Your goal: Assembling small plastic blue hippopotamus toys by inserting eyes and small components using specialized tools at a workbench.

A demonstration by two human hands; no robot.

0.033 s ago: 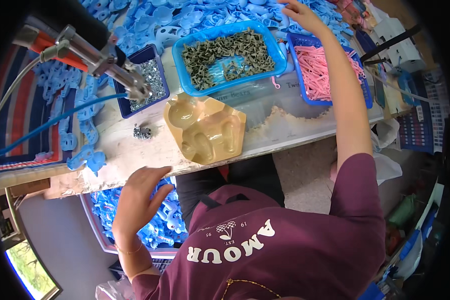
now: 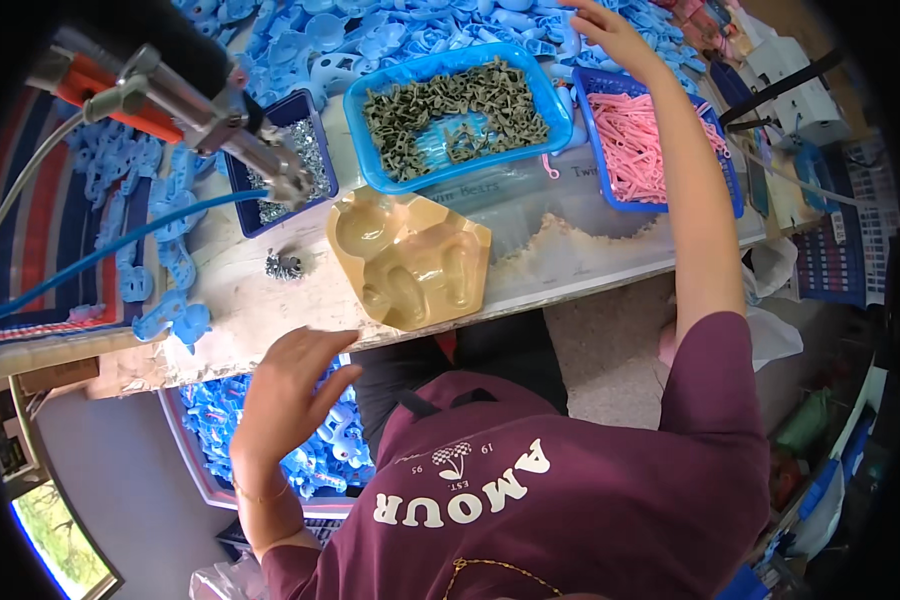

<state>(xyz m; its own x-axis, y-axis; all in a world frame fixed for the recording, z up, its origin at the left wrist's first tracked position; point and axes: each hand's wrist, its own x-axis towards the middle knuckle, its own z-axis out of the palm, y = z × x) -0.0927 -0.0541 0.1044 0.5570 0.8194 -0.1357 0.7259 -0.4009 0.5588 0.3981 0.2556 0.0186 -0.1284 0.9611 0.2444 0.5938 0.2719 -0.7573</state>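
My left hand (image 2: 298, 392) hangs at the bench's front edge, fingers stretched out and thumb apart, holding nothing. Below it sits a bin of blue plastic toy parts (image 2: 210, 425). Just ahead, a tan moulded holder (image 2: 450, 265) with rounded hollows lies on the bench, with nothing in its hollows. My right hand (image 2: 615, 38) reaches to the far side, over a heap of blue moulded shells (image 2: 410, 35). Its fingers are spread, and nothing shows in them.
A light-blue tray (image 2: 360, 150) holds small dark-grey parts. Pink sticks fill a blue basket (image 2: 610, 195) under my right forearm. Screws lie in a dark-blue tray (image 2: 332, 165) and in a small pile (image 2: 283, 264). A screwdriver (image 2: 260, 155) with a blue hose hangs at left.
My left hand has shifted slightly to the right. The hanging screwdriver has swayed a little. My right hand stays almost where it was.
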